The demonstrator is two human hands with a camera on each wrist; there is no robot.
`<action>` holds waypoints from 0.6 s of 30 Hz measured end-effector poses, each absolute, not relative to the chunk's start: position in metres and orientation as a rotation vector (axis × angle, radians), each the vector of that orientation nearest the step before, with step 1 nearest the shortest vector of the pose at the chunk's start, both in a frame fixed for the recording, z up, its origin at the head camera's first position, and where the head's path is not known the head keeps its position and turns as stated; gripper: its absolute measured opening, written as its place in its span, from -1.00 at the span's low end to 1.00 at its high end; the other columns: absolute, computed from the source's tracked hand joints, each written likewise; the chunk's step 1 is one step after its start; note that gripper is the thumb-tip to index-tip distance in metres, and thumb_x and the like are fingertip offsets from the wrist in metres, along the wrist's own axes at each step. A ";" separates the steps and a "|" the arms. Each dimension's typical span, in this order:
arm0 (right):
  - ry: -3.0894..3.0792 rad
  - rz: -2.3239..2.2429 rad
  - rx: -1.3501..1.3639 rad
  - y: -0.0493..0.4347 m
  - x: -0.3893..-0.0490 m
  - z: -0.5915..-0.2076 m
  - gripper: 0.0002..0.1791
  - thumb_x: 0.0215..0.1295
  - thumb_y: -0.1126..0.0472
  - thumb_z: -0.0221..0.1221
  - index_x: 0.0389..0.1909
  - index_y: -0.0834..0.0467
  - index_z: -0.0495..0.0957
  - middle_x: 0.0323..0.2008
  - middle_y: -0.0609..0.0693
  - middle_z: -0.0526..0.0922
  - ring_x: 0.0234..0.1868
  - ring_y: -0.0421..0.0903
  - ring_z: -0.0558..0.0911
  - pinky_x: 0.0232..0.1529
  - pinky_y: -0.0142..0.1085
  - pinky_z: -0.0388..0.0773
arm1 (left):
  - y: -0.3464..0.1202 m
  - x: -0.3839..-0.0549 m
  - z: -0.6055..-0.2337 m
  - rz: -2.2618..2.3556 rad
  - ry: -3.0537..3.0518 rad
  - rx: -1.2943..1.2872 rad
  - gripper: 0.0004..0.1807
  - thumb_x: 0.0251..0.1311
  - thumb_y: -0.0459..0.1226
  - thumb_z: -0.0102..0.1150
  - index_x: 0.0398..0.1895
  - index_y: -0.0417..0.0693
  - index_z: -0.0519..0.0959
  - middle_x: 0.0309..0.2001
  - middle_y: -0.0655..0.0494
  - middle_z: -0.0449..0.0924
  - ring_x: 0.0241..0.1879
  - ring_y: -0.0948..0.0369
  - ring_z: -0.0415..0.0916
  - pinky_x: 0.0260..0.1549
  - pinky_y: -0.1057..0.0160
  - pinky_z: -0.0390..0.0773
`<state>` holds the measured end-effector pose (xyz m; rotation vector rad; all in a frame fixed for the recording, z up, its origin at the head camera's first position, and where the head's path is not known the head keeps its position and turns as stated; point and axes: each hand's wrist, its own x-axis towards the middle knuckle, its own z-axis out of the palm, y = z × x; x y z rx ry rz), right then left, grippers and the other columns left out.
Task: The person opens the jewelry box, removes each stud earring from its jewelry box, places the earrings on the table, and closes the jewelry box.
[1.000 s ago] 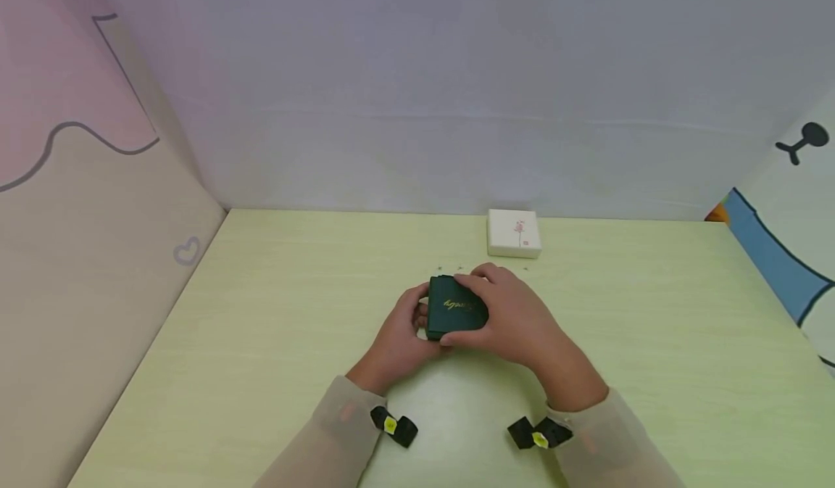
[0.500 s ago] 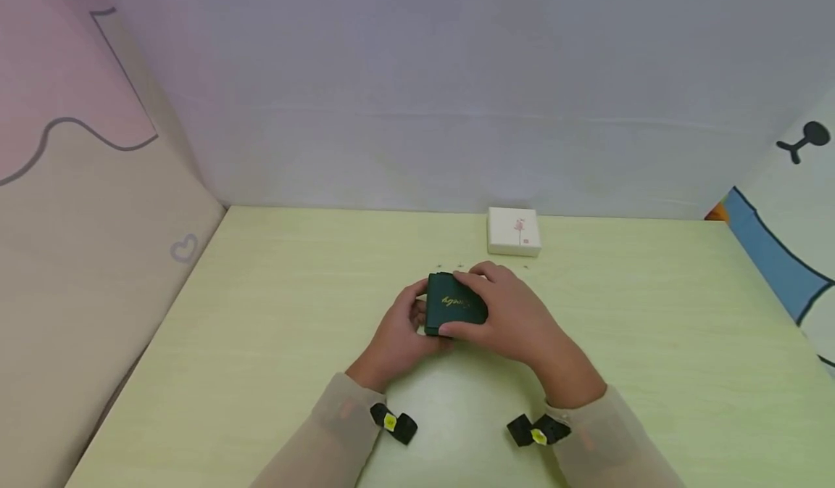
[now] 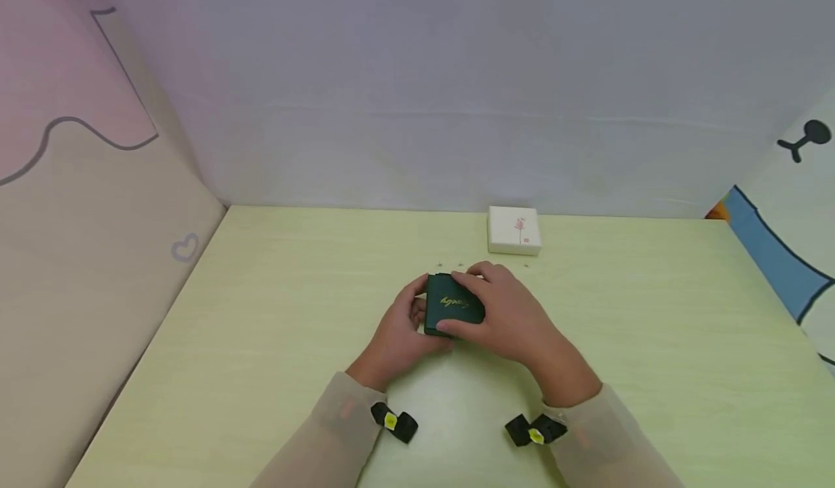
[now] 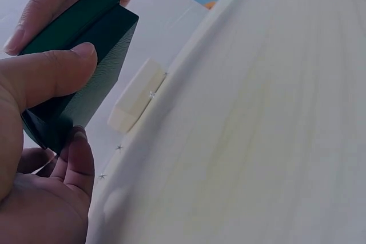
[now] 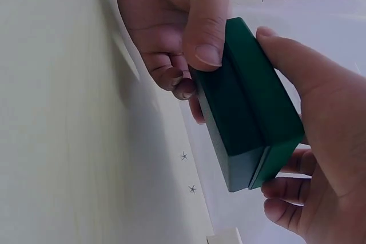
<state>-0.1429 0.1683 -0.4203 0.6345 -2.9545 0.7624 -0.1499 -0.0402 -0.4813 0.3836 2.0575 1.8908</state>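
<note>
Between both hands is a small dark green box [image 3: 452, 304] with gold script on its lid, held above the table. My left hand [image 3: 402, 332] grips the lower part from the left. In the left wrist view, its thumb [image 4: 60, 72] presses the box's side below the lid seam and its other fingers curl underneath. From the right, my right hand [image 3: 507, 315] grasps the lid [image 5: 267, 104], thumb along the near edge and fingers along the far edge. A narrow seam between lid and base shows in the right wrist view; the box's inside is hidden.
A white box [image 3: 514, 231] with a pink flower print sits at the table's back edge. Tiny star-shaped pieces [image 3: 460, 265] lie in a row just beyond the hands. A grey-white wall [image 3: 391, 111] rises behind the pale table [image 3: 293, 292], with printed panels at both sides.
The right hand has shifted very slightly left with the green box. Both hands keep their hold, and the white box and star-shaped pieces stay where they were.
</note>
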 end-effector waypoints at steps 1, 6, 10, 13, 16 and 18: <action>-2.955 0.761 0.635 0.168 -0.143 -0.420 -0.14 0.19 -0.35 0.37 0.35 0.13 0.55 0.12 0.06 0.51 0.09 0.04 0.51 0.10 -0.02 0.51 | -0.040 -0.150 -0.481 1.886 2.061 0.380 0.21 0.00 -0.37 0.60 0.65 -0.04 0.01 0.10 -0.02 0.53 0.08 0.11 0.54 0.22 0.15 0.47; -2.963 0.761 0.625 0.168 -0.143 -0.421 -0.16 0.19 -0.35 0.37 0.33 0.13 0.57 0.10 0.06 0.53 0.08 0.04 0.51 0.05 -0.03 0.53 | -0.040 -0.149 -0.478 1.863 2.076 0.381 0.20 0.02 -0.35 0.60 0.66 -0.07 0.00 0.11 -0.01 0.52 0.11 0.12 0.53 0.23 0.16 0.46; -2.969 0.762 0.620 0.168 -0.142 -0.422 -0.17 0.17 -0.34 0.39 0.31 0.13 0.59 0.09 0.06 0.54 0.08 0.05 0.52 0.05 -0.02 0.53 | -0.041 -0.148 -0.477 1.830 2.102 0.388 0.19 0.01 -0.31 0.62 0.64 -0.06 0.03 0.09 0.02 0.53 0.09 0.13 0.53 0.19 0.20 0.49; -2.968 0.754 0.621 0.168 -0.142 -0.422 -0.16 0.16 -0.33 0.40 0.30 0.15 0.59 0.10 0.07 0.54 0.09 0.07 0.52 0.08 -0.01 0.52 | -0.041 -0.147 -0.478 1.798 2.145 0.401 0.18 0.01 -0.27 0.63 0.64 -0.06 0.05 0.07 0.04 0.54 0.06 0.14 0.54 0.16 0.20 0.51; -2.962 0.742 0.634 0.168 -0.143 -0.424 -0.16 0.16 -0.34 0.40 0.30 0.15 0.59 0.11 0.07 0.54 0.09 0.07 0.52 0.09 -0.01 0.51 | -0.041 -0.147 -0.479 1.731 2.227 0.425 0.18 0.01 -0.21 0.64 0.63 -0.05 0.06 0.06 0.08 0.52 0.02 0.17 0.54 0.13 0.19 0.52; -2.953 0.735 0.644 0.169 -0.143 -0.426 -0.16 0.15 -0.35 0.39 0.30 0.15 0.60 0.11 0.06 0.53 0.09 0.06 0.51 0.09 -0.02 0.51 | -0.041 -0.146 -0.480 1.671 2.292 0.440 0.19 0.00 -0.17 0.64 0.63 -0.05 0.06 0.07 0.11 0.50 0.00 0.20 0.53 0.11 0.18 0.52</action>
